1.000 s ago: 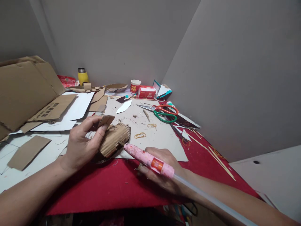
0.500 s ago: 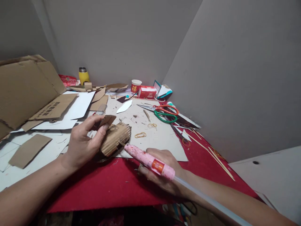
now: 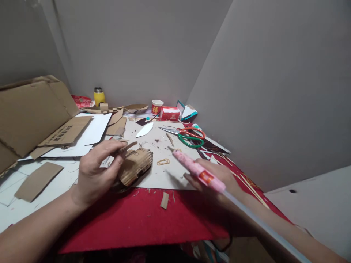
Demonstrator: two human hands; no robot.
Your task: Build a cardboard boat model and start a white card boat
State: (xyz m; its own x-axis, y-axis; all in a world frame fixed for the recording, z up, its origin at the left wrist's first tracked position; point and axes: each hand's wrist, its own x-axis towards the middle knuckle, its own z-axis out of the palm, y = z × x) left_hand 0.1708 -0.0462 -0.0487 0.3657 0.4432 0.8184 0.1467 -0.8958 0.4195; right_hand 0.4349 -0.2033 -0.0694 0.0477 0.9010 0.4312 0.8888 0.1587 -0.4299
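Where the cardboard roll (image 3: 137, 166) lies: on the desk (image 3: 131, 223), against the left hand (image 3: 94, 173), with its long axis running lower-left to upper-right.
Left hand: nearer to the roll; thumb and fingers pinch a cardboard strip (image 3: 127, 147) just above it.
Right hand (image 3: 219, 179): wrapped around a pink glue gun (image 3: 199, 171), nozzle pointing up-left, apart from the roll.
Count: one roll, one strip, one glue gun, one pair of scissors (image 3: 189, 137).

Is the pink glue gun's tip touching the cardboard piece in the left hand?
Apart. The head view shows bare board between the tip of the glue gun and the cardboard piece.
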